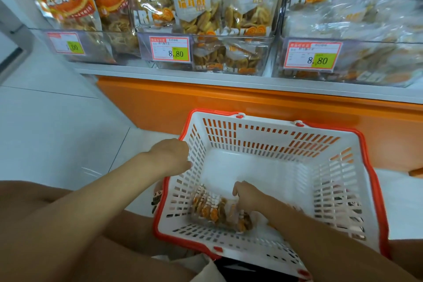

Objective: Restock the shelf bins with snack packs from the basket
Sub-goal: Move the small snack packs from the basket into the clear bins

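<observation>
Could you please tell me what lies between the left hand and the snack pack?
The head view shows the basket's slotted side wall between the left hand at the rim and the snack pack that the right hand grips.

The person is showing bare forearms behind the left hand (169, 155) and right hand (249, 197). Below the left hand, patterned footwear (157, 199) in black, white and red is peeking out. Below the right hand, dark clothing (240, 272) is showing.
</observation>
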Tool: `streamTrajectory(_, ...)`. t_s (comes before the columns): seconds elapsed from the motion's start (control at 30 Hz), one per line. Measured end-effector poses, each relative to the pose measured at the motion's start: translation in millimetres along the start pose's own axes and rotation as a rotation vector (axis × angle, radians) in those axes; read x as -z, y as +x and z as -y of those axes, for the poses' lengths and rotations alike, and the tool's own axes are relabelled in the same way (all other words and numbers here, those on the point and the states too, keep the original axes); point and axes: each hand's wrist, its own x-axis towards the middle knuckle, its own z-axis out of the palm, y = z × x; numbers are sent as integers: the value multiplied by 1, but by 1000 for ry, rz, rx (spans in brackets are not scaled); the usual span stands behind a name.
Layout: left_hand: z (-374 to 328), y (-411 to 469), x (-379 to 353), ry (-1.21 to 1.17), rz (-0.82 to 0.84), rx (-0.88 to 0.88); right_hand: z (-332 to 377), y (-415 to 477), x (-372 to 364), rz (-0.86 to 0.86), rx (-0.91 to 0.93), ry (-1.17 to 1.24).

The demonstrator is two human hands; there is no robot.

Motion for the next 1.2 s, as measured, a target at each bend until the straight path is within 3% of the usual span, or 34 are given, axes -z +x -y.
streamTrajectory(0.3, -3, -2, -4, 50, 23, -6, 0, -19, -4, 14, 38, 171)
streamTrajectory(0.4, -4, -4, -1, 47, 41, 26, -1, -34, 8, -2, 62, 344)
streamTrajectory(0.53, -10, -9, 11, -11, 20, 46, 1, -60, 54, -126, 166, 528)
streamTrajectory(0.7, -22, -13, 34, -587, -11, -111, 13, -105, 133, -452, 239, 724)
streamTrajectory(0.8, -31, -12, 47, -1047, -20, -221, 21, -138, 173, -690, 305, 709)
streamTrajectory(0.9, -42, -16, 63, -1400, -97, -316, 23, -166, 200, -814, 339, 754)
streamTrajectory(1.07, -58, -26, 82, -1387, -88, -479, 25, -192, 220, -898, 355, 658)
streamTrajectory(1.2, -65, -34, 95, -1318, -67, -591, 16, -204, 228, -812, 349, 835)
